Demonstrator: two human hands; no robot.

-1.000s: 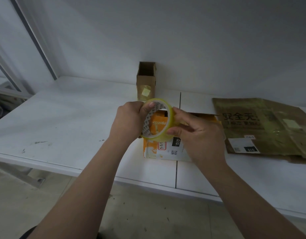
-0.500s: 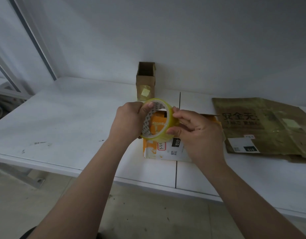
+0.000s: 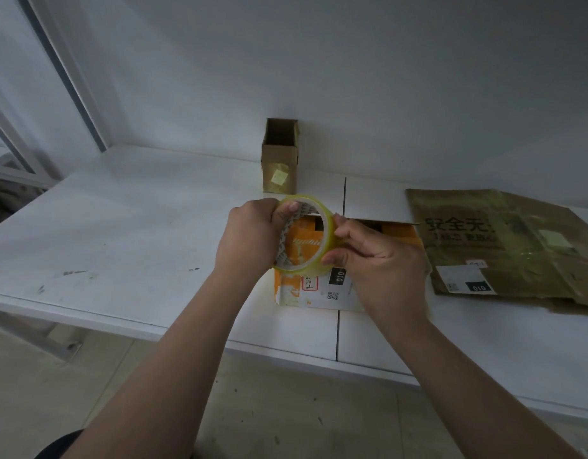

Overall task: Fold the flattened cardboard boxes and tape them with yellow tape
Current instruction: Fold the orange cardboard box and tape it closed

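One head view, looking down. White tabletop (image 3: pixel 120 226), in two panels meeting at a seam, is butting against a plain white wall (image 3: pixel 385 77); pale floor (image 3: pixel 286 409) is showing below the near edge.

Counting:
- one tape roll (image 3: pixel 327 230)
- one small brown box (image 3: pixel 279 157), standing upright and open-topped by the wall
- one orange-and-white box (image 3: pixel 306 289), lying under the hands
- one pile of flattened brown cardboard (image 3: pixel 504 246) at the right, sheets uncountable

Tape roll is hanging above the orange-and-white box, translucent yellow, with a printed white core. Left hand (image 3: pixel 249 240) is gripping its left side, fingers curled, thumb inside the core. Right hand (image 3: pixel 382 260) is pinching the right rim between thumb and fingertips.
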